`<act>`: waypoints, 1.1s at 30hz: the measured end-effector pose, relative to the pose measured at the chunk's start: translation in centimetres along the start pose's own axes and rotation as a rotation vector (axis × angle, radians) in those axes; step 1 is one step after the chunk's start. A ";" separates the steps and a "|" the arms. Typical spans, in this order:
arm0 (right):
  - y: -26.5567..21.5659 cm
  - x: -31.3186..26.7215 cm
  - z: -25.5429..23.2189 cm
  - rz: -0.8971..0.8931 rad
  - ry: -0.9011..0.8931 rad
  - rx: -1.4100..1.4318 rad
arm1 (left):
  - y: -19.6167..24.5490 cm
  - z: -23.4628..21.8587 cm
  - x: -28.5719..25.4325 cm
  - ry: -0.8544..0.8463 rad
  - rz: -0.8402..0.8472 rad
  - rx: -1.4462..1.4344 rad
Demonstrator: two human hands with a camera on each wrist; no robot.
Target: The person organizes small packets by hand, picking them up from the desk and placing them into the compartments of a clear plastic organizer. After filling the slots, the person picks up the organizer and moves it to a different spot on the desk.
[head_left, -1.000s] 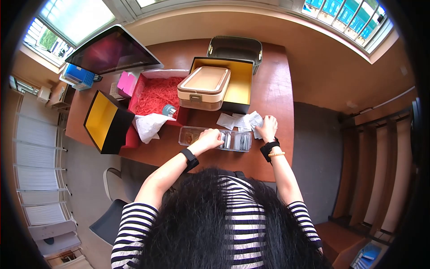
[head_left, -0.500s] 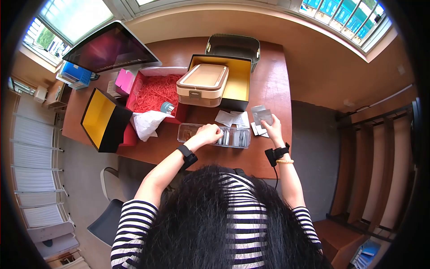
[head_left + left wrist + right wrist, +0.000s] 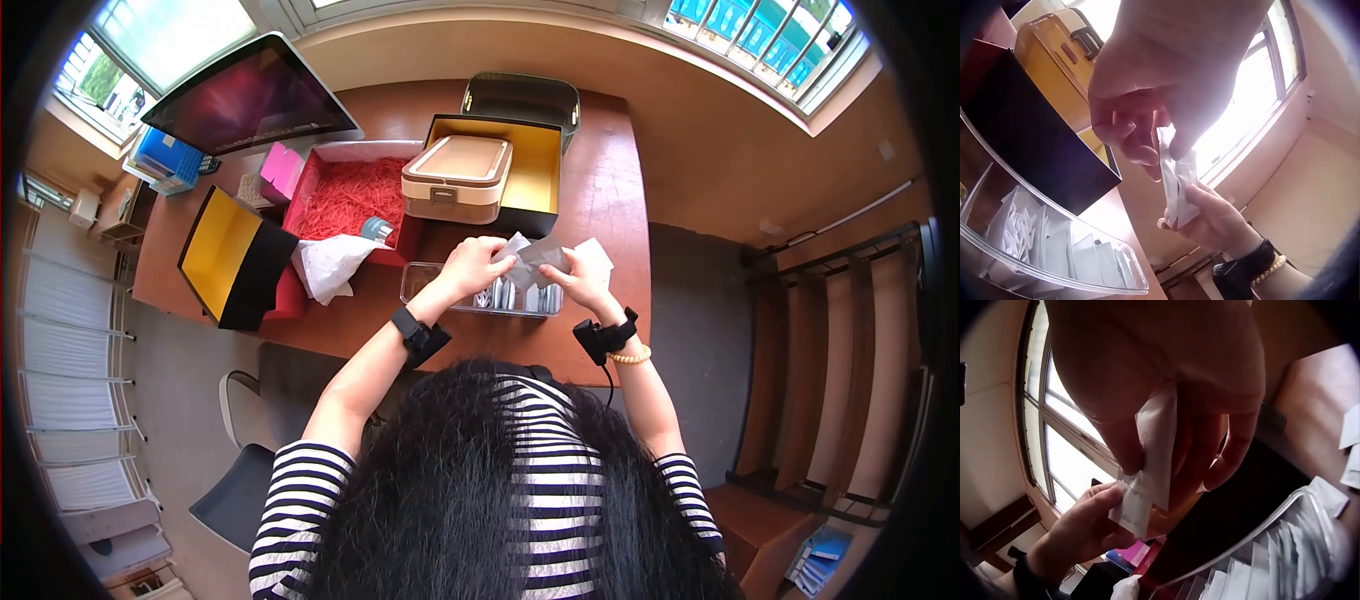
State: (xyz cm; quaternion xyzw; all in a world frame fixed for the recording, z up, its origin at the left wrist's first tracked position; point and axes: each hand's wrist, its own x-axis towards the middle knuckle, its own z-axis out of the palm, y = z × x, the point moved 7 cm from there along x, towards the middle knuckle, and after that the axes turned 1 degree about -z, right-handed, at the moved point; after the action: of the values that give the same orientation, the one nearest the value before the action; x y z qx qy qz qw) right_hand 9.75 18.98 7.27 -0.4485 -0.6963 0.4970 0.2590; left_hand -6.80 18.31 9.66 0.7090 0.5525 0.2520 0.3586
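Observation:
My left hand point(image 3: 472, 268) and right hand point(image 3: 588, 280) meet above a clear divided box point(image 3: 412, 290). Between them are small flat white sachets point(image 3: 1175, 187), pinched between thumb and fingers on both sides. The sachets overlap in the wrist views, so how many there are is hidden. Below, inside the box, more white sachets point(image 3: 1057, 253) stand on edge between the dividers. On the table in the right wrist view lie loose white sachets point(image 3: 1350, 459).
Behind the clear box are a beige lidded lunch box point(image 3: 455, 185) and a black box with yellow lining point(image 3: 535, 180). Leftward stand a red box of shredded paper point(image 3: 350, 195), another black-and-yellow box point(image 3: 225, 260) and a monitor point(image 3: 250, 100). A dark basket point(image 3: 520, 95) sits at the back.
The right hand has picked up sachets from the table and brought them left over the clear box. The left hand has risen from the box and now pinches sachets beside it.

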 end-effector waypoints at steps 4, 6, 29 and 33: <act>1.6 0.0 1.5 -0.027 -0.004 0.081 | -0.8 -1.5 -1.4 0.101 -0.045 0.115; 2.2 -0.2 1.7 -0.007 0.002 0.081 | -1.5 -2.1 -1.9 0.164 -0.074 0.139; 1.8 -1.2 3.1 0.159 0.166 -0.109 | -1.7 2.6 -1.9 0.136 -0.055 0.565; 2.6 -0.6 3.4 0.013 0.224 -0.158 | -2.3 2.6 -2.2 0.148 -0.079 0.516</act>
State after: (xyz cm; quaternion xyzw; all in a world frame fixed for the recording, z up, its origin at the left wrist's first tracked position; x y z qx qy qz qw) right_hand 8.23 17.13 3.67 -0.5247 -0.6969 0.3892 0.2959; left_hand -6.77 15.88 6.34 0.7345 0.6503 0.1400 0.1343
